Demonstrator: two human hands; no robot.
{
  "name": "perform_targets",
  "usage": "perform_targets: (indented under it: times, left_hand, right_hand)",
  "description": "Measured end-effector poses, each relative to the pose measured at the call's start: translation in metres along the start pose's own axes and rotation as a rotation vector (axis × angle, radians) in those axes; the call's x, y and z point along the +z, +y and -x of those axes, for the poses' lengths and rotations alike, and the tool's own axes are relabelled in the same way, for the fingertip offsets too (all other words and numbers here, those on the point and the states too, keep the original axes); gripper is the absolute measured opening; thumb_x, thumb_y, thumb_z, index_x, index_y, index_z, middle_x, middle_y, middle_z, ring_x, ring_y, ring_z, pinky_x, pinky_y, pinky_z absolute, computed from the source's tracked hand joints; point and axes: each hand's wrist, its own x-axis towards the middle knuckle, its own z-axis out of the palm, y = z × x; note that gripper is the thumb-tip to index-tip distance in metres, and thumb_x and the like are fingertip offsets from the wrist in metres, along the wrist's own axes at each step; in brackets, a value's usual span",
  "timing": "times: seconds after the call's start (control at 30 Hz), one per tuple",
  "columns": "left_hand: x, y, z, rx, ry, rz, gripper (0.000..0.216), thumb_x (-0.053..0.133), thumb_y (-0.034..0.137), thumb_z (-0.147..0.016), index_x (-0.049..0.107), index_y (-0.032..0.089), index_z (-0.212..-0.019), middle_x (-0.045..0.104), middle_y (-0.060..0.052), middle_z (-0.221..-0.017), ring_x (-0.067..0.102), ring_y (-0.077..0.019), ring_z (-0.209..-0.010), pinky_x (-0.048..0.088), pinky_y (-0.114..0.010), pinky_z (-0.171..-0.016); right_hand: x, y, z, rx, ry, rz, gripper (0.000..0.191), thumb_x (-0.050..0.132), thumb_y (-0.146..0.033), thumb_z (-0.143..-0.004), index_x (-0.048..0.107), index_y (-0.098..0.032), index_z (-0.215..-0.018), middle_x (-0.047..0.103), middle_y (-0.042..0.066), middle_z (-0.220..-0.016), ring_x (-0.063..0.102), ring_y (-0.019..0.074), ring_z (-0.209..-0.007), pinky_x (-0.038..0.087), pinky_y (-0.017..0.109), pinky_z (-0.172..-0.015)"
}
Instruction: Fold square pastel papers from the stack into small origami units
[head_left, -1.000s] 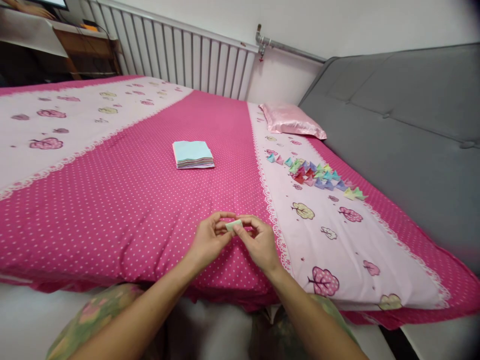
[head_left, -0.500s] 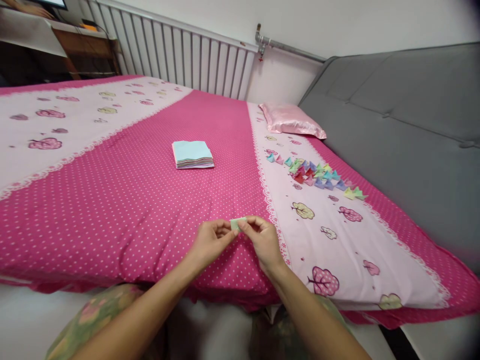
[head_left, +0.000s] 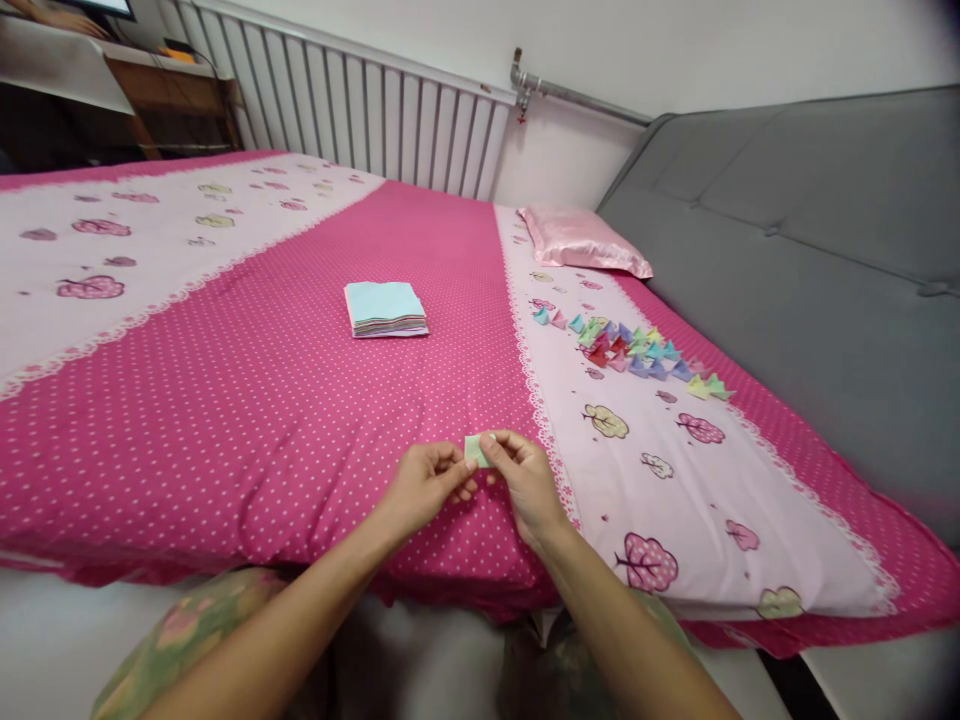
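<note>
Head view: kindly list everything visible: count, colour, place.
Bedspread: 1, pink and white, centre
Small paper: 1, pale green, foreground
Paper stack: 1, blue top, centre
Folded papers: uncountable, multicoloured, bedspread's right
Headboard: 1, grey, right
Pillow: 1, pink, beside headboard
Radiator: 1, white, back wall
Pipe: 1, grey, beside radiator
Desk: 1, brown, top left
Orange object: 1, on desk
Screen: 1, top left
Other person's hand: 1, at desk
Legs: 2, green cloth, bottom
Left hand: 1, pinching small paper
Right hand: 1, pinching small paper
</note>
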Motion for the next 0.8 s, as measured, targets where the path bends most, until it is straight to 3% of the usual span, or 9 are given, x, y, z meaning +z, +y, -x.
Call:
perform_targets:
  times: [0.57,0.8]
  left_hand:
    - [0.0018,0.0012,0.0016,-0.024,-0.016,-0.028,0.026,0.06,0.035,-0.069,0.054,0.012,-0.06,0.058,0.0,-0.049,0.052,-0.0081,-0.044,0.042,-0.021,-0.048]
    - [0.0009,-0.0004,-0.0004,0.003,0.047,0.008,0.026,0.062,0.035,-0.069,0.053,0.013,-0.061,0.057,0.002,-0.049,0.052,-0.0073,-0.043,0.042,-0.02,-0.047]
  right_hand:
    - [-0.0021,0.0031,-0.0017,-0.035,0.044,0.061,0.023,0.067,-0.036,-0.067,0.06,-0.015,-0.059,0.053,-0.004,-0.053,0.041,0.0064,-0.047,0.032,0.019,-0.045]
    - [-0.0001,0.002,-0.0012,0.019,-0.001,0.058,0.021,0.065,-0.037,-0.069,0.064,-0.016,-0.071,0.056,-0.003,-0.061,0.044,0.0058,-0.05,0.034,0.017,-0.045]
